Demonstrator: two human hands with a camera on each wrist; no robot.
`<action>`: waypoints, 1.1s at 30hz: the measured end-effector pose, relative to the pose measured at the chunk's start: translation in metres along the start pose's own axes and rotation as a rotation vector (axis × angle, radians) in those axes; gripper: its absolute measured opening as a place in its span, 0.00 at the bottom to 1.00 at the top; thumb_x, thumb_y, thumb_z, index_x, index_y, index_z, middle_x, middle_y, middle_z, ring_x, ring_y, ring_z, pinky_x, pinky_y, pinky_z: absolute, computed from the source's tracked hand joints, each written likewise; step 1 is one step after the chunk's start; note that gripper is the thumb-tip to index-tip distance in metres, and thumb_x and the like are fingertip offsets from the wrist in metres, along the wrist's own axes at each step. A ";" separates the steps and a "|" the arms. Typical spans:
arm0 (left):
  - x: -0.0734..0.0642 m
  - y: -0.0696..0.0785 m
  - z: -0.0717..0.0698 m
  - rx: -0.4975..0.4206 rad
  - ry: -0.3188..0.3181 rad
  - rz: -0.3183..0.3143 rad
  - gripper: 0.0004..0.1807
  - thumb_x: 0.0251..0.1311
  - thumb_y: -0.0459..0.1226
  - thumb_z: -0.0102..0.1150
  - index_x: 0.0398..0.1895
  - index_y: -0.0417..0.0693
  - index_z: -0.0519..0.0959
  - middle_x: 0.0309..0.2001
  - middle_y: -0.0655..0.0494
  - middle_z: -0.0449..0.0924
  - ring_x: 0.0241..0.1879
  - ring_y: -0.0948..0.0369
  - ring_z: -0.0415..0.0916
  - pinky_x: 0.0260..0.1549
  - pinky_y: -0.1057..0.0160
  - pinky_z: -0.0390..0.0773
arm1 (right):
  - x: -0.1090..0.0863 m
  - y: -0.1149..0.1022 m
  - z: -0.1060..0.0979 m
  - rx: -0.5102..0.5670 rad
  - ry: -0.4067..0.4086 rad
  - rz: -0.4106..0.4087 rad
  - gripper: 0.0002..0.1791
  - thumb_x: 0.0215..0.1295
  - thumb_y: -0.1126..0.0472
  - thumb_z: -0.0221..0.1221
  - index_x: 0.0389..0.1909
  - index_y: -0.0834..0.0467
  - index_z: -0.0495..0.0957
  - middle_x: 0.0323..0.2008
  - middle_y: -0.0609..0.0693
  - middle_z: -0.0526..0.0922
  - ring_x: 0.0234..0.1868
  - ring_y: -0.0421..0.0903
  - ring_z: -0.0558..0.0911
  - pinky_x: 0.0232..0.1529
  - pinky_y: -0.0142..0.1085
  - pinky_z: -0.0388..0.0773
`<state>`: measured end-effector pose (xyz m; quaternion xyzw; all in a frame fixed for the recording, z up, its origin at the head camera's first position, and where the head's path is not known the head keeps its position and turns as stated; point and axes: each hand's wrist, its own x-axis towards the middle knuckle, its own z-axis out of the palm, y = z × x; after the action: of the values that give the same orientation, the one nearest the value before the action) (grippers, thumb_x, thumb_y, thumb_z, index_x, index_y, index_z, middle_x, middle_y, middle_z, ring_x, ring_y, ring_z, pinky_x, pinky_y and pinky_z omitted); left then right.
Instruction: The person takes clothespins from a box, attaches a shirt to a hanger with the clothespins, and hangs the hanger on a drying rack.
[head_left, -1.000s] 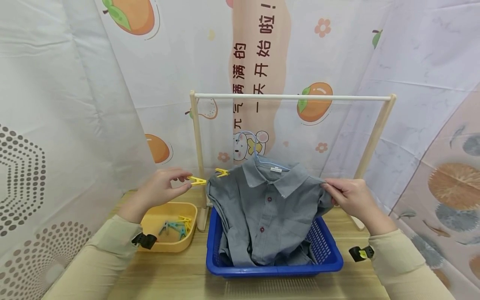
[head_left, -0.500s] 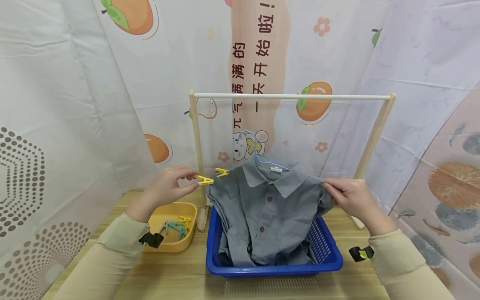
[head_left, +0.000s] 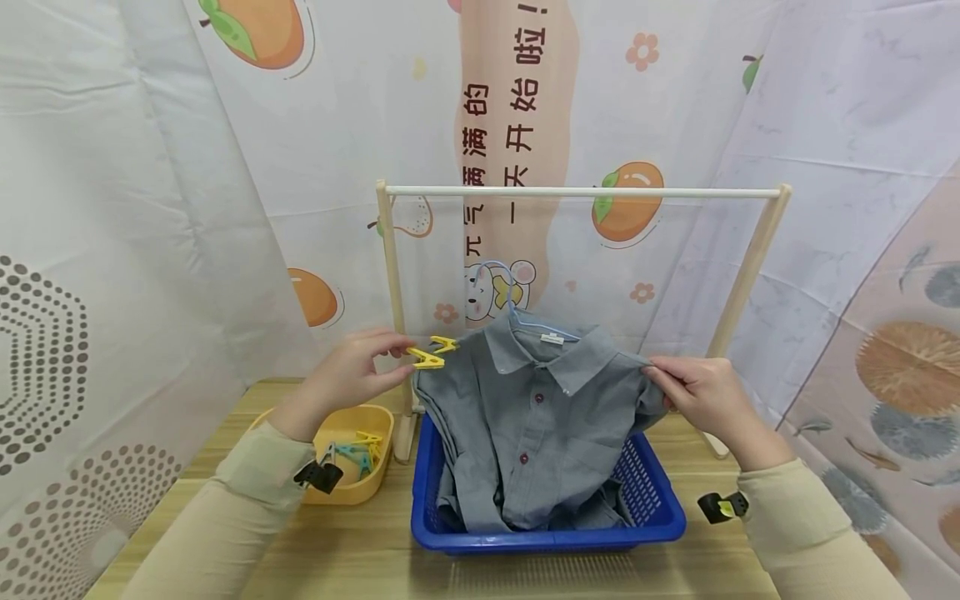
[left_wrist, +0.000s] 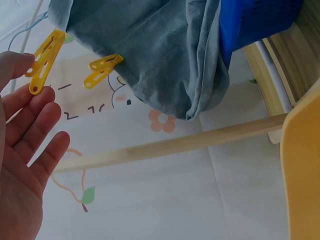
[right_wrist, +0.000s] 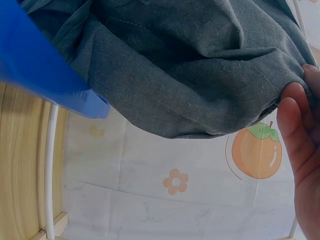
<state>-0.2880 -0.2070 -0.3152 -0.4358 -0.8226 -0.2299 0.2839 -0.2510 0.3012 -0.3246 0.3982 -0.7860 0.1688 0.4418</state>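
Observation:
A grey button-up shirt on a light blue hanger hangs down into a blue basket. My left hand pinches a yellow clothespin between thumb and fingers, near the shirt's left shoulder. Another yellow clothespin is clipped on that shoulder, as the left wrist view shows close up. At the opposite shoulder my right hand pinches the shirt fabric. The right wrist view shows those fingertips at the grey cloth, with the thumb partly cut off by the frame edge.
Behind the basket stands a wooden rack with a white rod. A yellow bin with several teal and yellow clothespins sits to the left, partly under my left forearm. Printed curtains hang behind and at both sides.
My left hand has moved right with its yellow clothespin, up to the shirt's left shoulder and close to the clipped one. The right hand and shirt have stayed in place.

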 end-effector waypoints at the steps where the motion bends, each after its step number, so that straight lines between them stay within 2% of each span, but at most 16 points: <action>1: 0.001 0.000 0.001 -0.007 0.000 0.005 0.17 0.61 0.36 0.71 0.54 0.45 0.85 0.41 0.61 0.82 0.41 0.61 0.79 0.26 0.67 0.78 | 0.000 0.000 0.000 -0.001 -0.001 0.001 0.04 0.63 0.65 0.68 0.38 0.57 0.89 0.15 0.37 0.78 0.15 0.28 0.73 0.17 0.29 0.72; 6: 0.006 0.003 0.003 -0.035 0.007 0.029 0.18 0.61 0.36 0.71 0.55 0.46 0.84 0.43 0.61 0.82 0.41 0.61 0.78 0.20 0.70 0.75 | 0.001 -0.001 -0.001 -0.002 -0.002 0.001 0.04 0.63 0.66 0.68 0.38 0.58 0.89 0.15 0.37 0.78 0.15 0.29 0.73 0.17 0.30 0.72; 11: 0.009 0.005 0.006 -0.033 0.019 0.046 0.17 0.60 0.36 0.72 0.52 0.44 0.85 0.42 0.57 0.82 0.40 0.61 0.78 0.20 0.69 0.75 | 0.001 -0.001 0.000 -0.001 0.001 -0.002 0.04 0.63 0.65 0.68 0.38 0.58 0.89 0.15 0.37 0.78 0.15 0.29 0.74 0.17 0.30 0.72; 16: 0.011 0.007 0.008 -0.014 0.028 0.067 0.16 0.59 0.35 0.73 0.49 0.42 0.85 0.40 0.58 0.82 0.39 0.62 0.78 0.26 0.66 0.78 | 0.001 -0.001 0.000 -0.002 -0.001 0.005 0.06 0.60 0.67 0.69 0.38 0.58 0.89 0.15 0.37 0.79 0.15 0.29 0.74 0.18 0.30 0.73; 20: 0.014 0.010 0.008 -0.020 0.043 0.107 0.15 0.57 0.34 0.75 0.48 0.40 0.86 0.40 0.55 0.84 0.37 0.59 0.81 0.32 0.62 0.81 | 0.001 0.000 0.000 0.001 -0.005 0.004 0.07 0.59 0.68 0.69 0.38 0.57 0.89 0.15 0.37 0.79 0.15 0.28 0.74 0.18 0.29 0.73; 23: 0.016 0.012 0.008 -0.030 0.048 0.129 0.15 0.57 0.33 0.74 0.48 0.39 0.86 0.40 0.53 0.84 0.37 0.58 0.81 0.34 0.60 0.82 | 0.002 0.001 0.000 0.003 -0.009 -0.003 0.06 0.60 0.67 0.69 0.38 0.58 0.89 0.16 0.37 0.80 0.15 0.28 0.74 0.17 0.29 0.73; 26: 0.017 0.014 0.008 -0.026 0.048 0.137 0.14 0.57 0.33 0.74 0.47 0.39 0.86 0.38 0.53 0.84 0.36 0.59 0.80 0.31 0.58 0.81 | 0.003 0.001 0.000 0.005 -0.009 -0.006 0.06 0.61 0.67 0.69 0.38 0.59 0.89 0.16 0.38 0.80 0.15 0.28 0.74 0.17 0.28 0.73; 33: 0.024 0.020 0.009 -0.016 0.049 0.164 0.14 0.58 0.33 0.73 0.47 0.39 0.86 0.38 0.52 0.84 0.35 0.58 0.81 0.34 0.60 0.83 | 0.004 0.000 -0.001 0.004 -0.022 -0.001 0.06 0.62 0.67 0.68 0.39 0.59 0.89 0.15 0.39 0.80 0.15 0.28 0.74 0.16 0.28 0.73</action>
<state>-0.2846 -0.1773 -0.3035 -0.4982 -0.7750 -0.2233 0.3184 -0.2514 0.2997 -0.3203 0.4015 -0.7901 0.1657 0.4325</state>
